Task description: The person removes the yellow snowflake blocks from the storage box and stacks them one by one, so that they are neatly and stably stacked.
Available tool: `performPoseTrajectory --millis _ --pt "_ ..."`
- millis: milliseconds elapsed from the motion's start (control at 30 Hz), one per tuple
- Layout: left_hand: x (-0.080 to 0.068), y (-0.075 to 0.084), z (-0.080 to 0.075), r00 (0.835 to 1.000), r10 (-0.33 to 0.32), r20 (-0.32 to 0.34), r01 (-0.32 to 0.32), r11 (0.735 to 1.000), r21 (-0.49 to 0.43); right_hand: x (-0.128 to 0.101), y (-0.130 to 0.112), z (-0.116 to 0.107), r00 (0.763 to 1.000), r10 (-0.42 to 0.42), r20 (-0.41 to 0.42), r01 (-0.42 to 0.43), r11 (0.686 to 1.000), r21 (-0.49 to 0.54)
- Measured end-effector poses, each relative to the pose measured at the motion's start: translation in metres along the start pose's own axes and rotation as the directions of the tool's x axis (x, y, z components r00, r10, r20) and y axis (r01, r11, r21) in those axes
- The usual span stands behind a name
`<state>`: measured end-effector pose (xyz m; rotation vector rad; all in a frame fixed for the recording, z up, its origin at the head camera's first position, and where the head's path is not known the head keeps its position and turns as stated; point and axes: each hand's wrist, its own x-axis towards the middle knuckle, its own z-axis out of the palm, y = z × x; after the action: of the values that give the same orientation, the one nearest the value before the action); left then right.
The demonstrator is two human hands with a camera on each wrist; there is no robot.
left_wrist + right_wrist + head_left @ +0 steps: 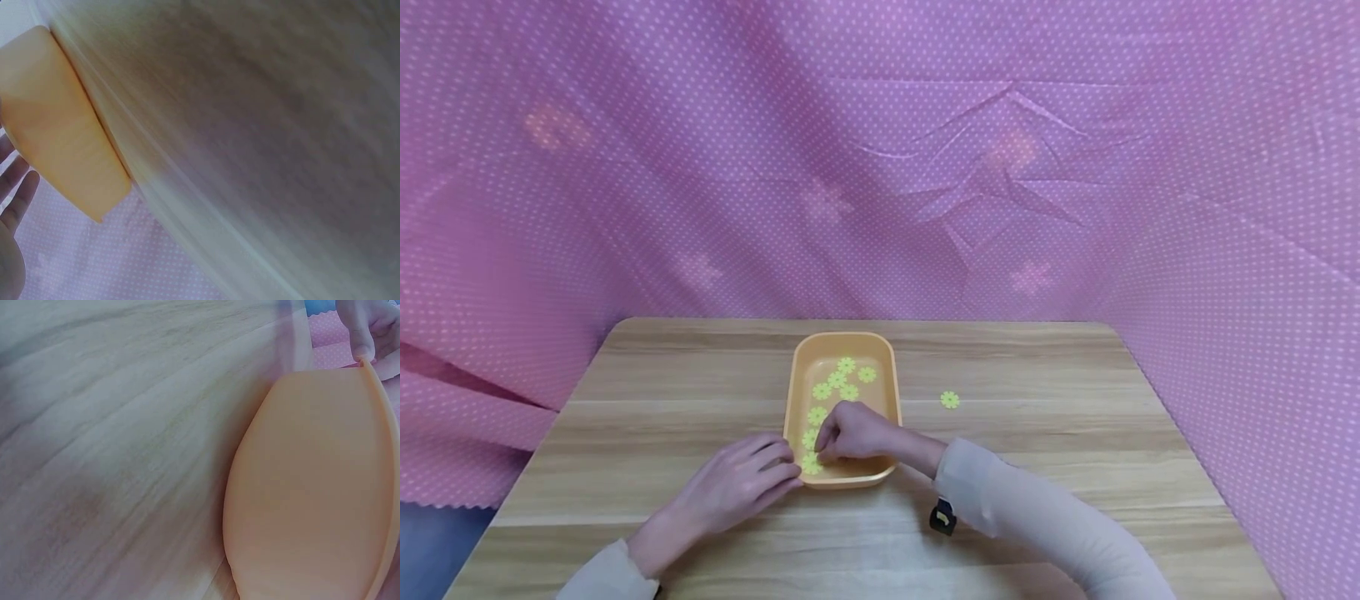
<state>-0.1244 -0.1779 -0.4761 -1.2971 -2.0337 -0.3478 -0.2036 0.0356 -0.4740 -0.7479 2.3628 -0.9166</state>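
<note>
An orange rectangular tray (pixel 842 482) stands on the table with several yellow-green flower-shaped pieces (pixel 848 392) lying inside, some overlapping. My right hand (pixel 857 432) reaches in over the right rim, its fingers bent downward. Its fingertips are right at the flower pieces near the front left corner; I cannot tell whether they pinch one. My left hand (pixel 741 479) holds the tray's front left corner, fingers over the rim. In the right wrist view the thumb of the left hand (pixel 361 340) presses on that rim. Another flower piece (pixel 950 400) lies on the table right of the tray.
The wooden table (pixel 1060 400) has rounded far corners. Pink dotted cloth (pixel 880 183) hangs behind it and along both sides. A black watch-like object (pixel 943 517) shows by the right sleeve (pixel 1022 492).
</note>
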Motion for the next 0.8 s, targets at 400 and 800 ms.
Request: performPoseTrajectory --millis 400,800 --pt "0.0001 -0.0014 -0.0001 1.0 0.017 -0.023 -0.017 1.0 -0.002 0.0024 -0.001 0.0026 0.999 -0.045 0.007 0.045 0.999 -0.019" --pt "-0.0001 -0.002 0.0004 0.999 0.021 -0.031 -0.021 1.0 0.007 0.0037 -0.0042 0.0042 0.996 -0.087 0.037 0.09 0.992 -0.092"
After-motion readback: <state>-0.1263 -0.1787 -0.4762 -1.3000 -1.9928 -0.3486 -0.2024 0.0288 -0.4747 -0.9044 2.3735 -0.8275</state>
